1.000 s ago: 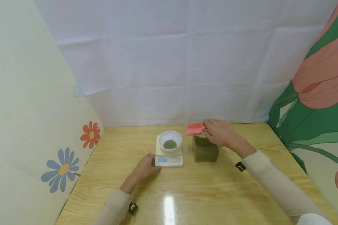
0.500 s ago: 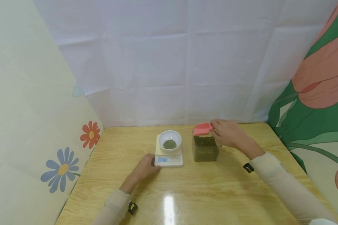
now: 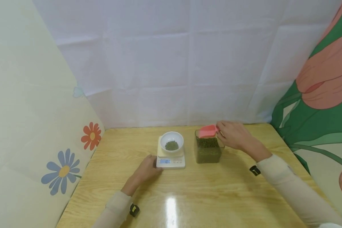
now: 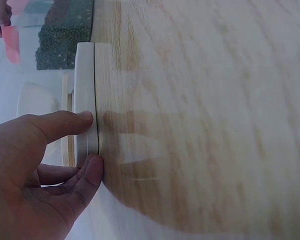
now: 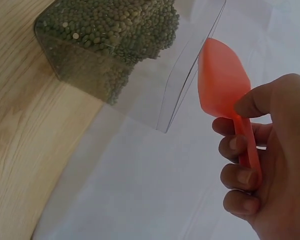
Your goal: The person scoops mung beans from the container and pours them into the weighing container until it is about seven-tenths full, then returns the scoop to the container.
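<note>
My right hand grips the handle of a pink scoop, fingers curled round it and thumb near the bowl. In the right wrist view no beans show in the scoop, which is at the rim of a clear square container holding green mung beans. On the table, a white kitchen scale with a lit display bears a white bowl; a small heap of mung beans lies inside. My left hand holds the scale's front left corner between thumb and fingers.
The wooden table runs back to a white cloth. Flower-printed cloths stand at the left and right sides. The bean container stands just right of the scale, a small gap between them.
My right hand has carried the scoop rightward, from the container's left side to over its back part. The left hand, scale and bowl have stayed in place.
</note>
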The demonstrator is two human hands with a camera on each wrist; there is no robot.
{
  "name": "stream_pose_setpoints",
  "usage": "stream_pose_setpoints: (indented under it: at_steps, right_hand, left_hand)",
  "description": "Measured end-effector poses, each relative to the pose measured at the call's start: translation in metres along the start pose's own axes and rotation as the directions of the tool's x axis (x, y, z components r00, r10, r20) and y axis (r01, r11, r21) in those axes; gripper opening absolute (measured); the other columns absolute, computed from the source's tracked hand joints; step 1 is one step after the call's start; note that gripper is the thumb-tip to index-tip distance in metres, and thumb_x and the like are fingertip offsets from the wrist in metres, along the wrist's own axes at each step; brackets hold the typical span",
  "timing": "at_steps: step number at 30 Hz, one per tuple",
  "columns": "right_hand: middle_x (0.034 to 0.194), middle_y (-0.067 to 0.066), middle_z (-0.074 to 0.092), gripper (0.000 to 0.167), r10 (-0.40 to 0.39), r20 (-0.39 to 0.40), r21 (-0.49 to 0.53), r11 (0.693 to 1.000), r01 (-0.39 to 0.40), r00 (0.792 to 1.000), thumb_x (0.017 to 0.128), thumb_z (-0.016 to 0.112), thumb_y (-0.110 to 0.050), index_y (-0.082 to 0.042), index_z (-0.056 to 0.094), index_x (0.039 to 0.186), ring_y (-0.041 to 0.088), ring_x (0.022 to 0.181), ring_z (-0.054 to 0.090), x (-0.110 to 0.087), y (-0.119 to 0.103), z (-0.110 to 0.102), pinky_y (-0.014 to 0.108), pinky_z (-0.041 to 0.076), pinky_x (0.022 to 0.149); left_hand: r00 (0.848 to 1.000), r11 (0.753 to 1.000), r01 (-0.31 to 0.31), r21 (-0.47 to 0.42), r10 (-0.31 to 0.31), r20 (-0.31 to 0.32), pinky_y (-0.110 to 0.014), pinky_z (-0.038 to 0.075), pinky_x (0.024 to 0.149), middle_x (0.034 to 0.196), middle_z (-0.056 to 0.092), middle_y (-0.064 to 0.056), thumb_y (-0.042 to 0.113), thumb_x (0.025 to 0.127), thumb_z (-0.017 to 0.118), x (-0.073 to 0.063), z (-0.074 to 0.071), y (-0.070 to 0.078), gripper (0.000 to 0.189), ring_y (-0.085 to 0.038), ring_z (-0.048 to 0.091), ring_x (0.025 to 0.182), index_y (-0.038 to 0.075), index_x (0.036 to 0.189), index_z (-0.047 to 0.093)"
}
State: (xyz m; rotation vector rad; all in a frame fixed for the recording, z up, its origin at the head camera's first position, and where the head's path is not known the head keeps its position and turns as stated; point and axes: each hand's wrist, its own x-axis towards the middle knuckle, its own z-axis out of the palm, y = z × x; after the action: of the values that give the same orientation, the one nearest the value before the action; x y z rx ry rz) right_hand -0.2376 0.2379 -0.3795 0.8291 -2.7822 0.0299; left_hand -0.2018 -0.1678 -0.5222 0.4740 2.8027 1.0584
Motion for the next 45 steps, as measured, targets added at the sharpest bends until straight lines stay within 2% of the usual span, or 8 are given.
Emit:
stream_pose_setpoints:
  at_steps: [11,18,27,35,45]
  right_hand:
    - [0.077,0.0,0.056,0.01,-0.037,-0.04,-0.085,0.996,0.034,0.999,0.101,0.066,-0.019,-0.01,0.063,0.098,0.011,0.057,0.04,-0.005,0.009,0.006,0.026,0.032,0.05]
    - [0.078,0.0,0.057,0.011,-0.047,-0.052,-0.093,0.995,0.042,0.998,0.099,0.069,-0.019,-0.009,0.064,0.098,0.011,0.056,0.04,-0.007,0.012,0.01,0.026,0.032,0.049]
    - [0.074,-0.001,0.054,0.013,-0.039,-0.039,-0.117,0.992,0.035,0.998,0.097,0.07,-0.02,-0.009,0.064,0.093,0.012,0.058,0.041,-0.006,0.011,0.012,0.027,0.033,0.05]
    - [0.074,-0.002,0.053,0.014,-0.005,0.006,-0.103,0.995,0.006,1.0,0.097,0.068,-0.021,-0.008,0.066,0.096,0.012,0.057,0.041,-0.004,0.008,0.016,0.025,0.033,0.048]
    - [0.07,-0.001,0.051,0.012,-0.012,0.001,-0.117,0.993,0.012,1.0,0.096,0.067,-0.019,-0.008,0.066,0.092,0.012,0.054,0.039,0.0,0.003,0.019,0.025,0.03,0.047]
  left_hand:
    - [1.0,1.0,-0.003,0.013,0.003,-0.003,-0.049,0.058,0.097,0.104,0.071,-0.006,0.017,0.088,0.085,0.003,0.001,-0.002,0.037,-0.02,0.06,0.098,0.003,0.121,0.074]
    - [1.0,1.0,-0.009,0.011,0.009,-0.003,-0.049,0.058,0.096,0.103,0.071,-0.005,0.018,0.088,0.085,0.002,0.001,-0.004,0.036,-0.019,0.059,0.096,0.004,0.12,0.075]
    - [1.0,1.0,-0.001,0.009,0.001,-0.001,-0.049,0.058,0.098,0.105,0.071,-0.006,0.018,0.089,0.085,0.001,0.002,-0.005,0.034,-0.02,0.061,0.099,0.005,0.119,0.076]
    - [1.0,1.0,-0.007,0.01,0.007,-0.007,-0.049,0.059,0.099,0.107,0.073,-0.008,0.019,0.088,0.086,0.001,0.003,-0.007,0.034,-0.02,0.063,0.1,0.005,0.118,0.075]
    - [1.0,1.0,-0.011,0.019,0.011,-0.012,-0.051,0.058,0.101,0.109,0.073,-0.008,0.019,0.088,0.085,0.003,0.003,-0.008,0.035,-0.022,0.063,0.102,0.006,0.118,0.076]
